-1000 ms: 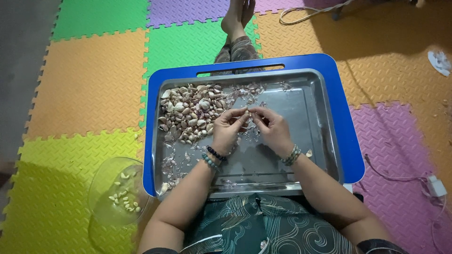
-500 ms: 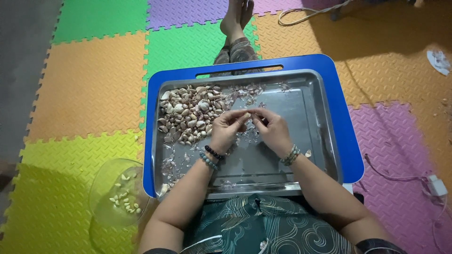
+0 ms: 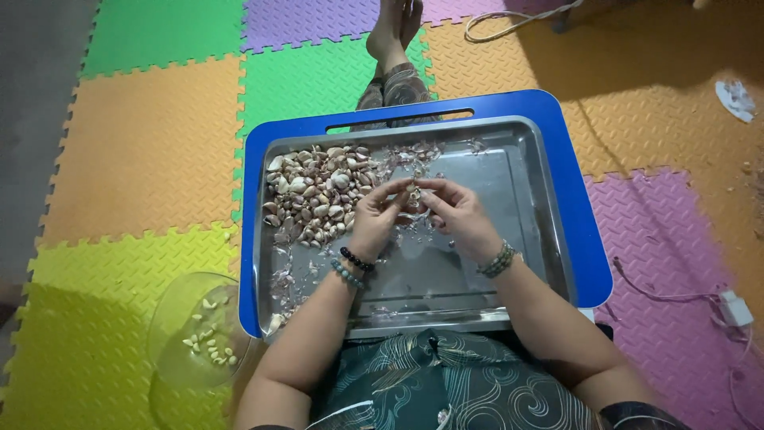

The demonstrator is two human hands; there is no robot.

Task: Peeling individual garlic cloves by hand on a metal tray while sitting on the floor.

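Note:
My left hand [image 3: 376,215] and my right hand [image 3: 458,215] meet over the middle of a steel tray [image 3: 525,207], both pinching one small garlic clove [image 3: 413,191] between the fingertips. A heap of unpeeled garlic cloves [image 3: 314,195] fills the tray's far left part, just left of my left hand. Loose papery skins [image 3: 296,275] lie along the tray's left side and under my hands. The tray rests on a blue lap table [image 3: 585,231] over my legs.
A clear glass bowl [image 3: 199,330] holding several peeled cloves stands on the yellow-green floor mat at my lower left. Coloured foam mats cover the floor. A cable and white plug [image 3: 732,306] lie on the purple mat at right. My feet [image 3: 394,28] stretch out beyond the table.

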